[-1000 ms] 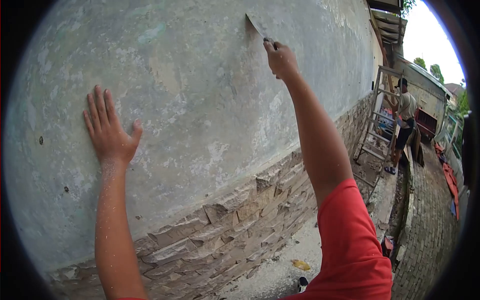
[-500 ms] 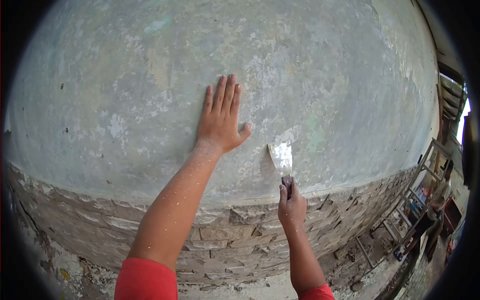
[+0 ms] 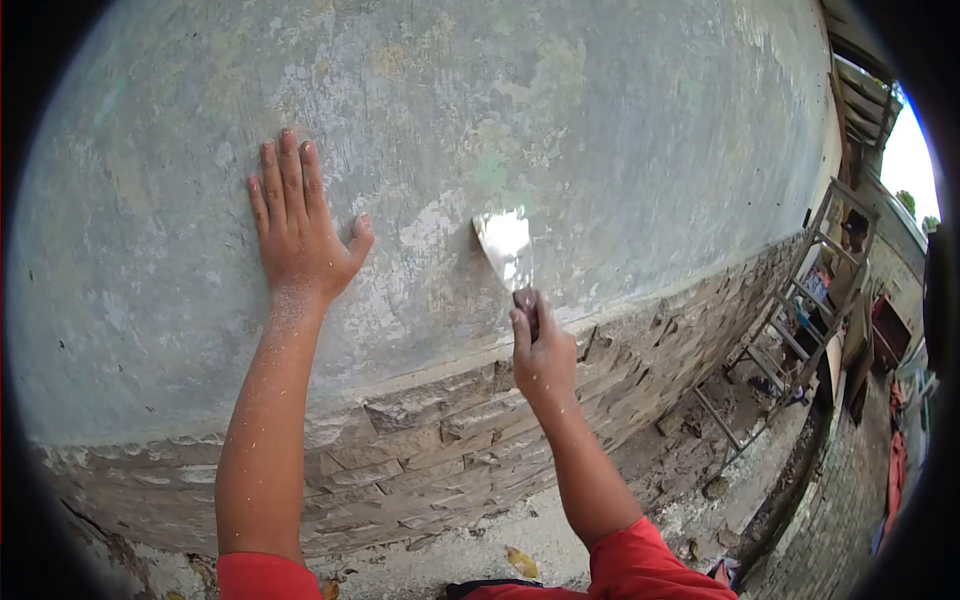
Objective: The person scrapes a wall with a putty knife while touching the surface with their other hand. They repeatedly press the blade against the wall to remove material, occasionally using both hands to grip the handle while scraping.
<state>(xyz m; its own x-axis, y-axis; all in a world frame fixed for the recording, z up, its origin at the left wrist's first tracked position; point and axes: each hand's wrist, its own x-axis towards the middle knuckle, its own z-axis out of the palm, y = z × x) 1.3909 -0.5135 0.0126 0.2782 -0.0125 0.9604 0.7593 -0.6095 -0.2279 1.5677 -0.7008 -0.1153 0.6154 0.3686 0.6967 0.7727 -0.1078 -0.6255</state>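
Note:
My left hand (image 3: 305, 235) lies flat against a grey-green painted wall (image 3: 400, 100), fingers pointing up and thumb held out to the side. Pale flecks dot that forearm. In my right hand (image 3: 545, 360) is a putty knife (image 3: 505, 245), gripped by its dark handle with the blade up. The shiny metal blade meets the wall, or comes very close to it, beside a whitish worn patch (image 3: 430, 228). The wall's paint is blotchy, with white, beige and light green areas.
Rough stone cladding (image 3: 420, 450) runs along the wall's foot. A ladder (image 3: 800, 320) leans at the right among assorted items. A yellowish leaf (image 3: 521, 562) lies on the ground strip below. Farther right, reddish cloth (image 3: 893, 470) hangs beside a paved strip.
The view has swung to the right, showing more of the ladder and yard. My putty knife now sits higher above the stone edge. My left hand stays flat on the wall.

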